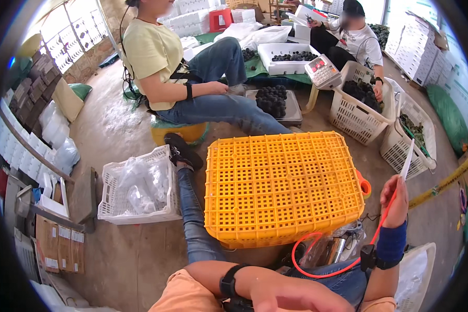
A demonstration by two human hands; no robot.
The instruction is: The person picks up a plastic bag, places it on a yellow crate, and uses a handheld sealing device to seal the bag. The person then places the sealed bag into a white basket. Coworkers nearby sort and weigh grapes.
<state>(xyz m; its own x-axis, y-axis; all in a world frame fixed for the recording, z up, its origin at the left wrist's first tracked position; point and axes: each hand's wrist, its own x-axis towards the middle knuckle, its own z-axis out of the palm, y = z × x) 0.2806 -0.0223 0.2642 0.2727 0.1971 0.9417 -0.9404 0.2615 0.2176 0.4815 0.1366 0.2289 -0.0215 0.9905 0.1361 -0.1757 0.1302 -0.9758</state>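
My right hand (pixel 394 202) is raised at the right, beyond the corner of the upturned yellow plastic crate (pixel 283 187). Its fingers are closed around a slim white tapered nozzle (pixel 408 160) that points up and away. An orange-red tube (pixel 384 221) runs from this hand down in a loop below the crate's near edge. Across the lower edge lies my left forearm with a black wristband; my left hand (pixel 309 301) is blurred and partly cut off, so its fingers cannot be made out. Beneath the tube's loop is a shiny metal cylinder (pixel 335 250).
A white crate (pixel 112 205) of clear plastic bags stands left. Opposite sits a person in yellow (pixel 156 52), a leg beside the yellow crate. Dark grapes (pixel 271 100) rest on a scale (pixel 294 110). Another person (pixel 366 44) reaches into a white basket (pixel 356 122) of dark grapes.
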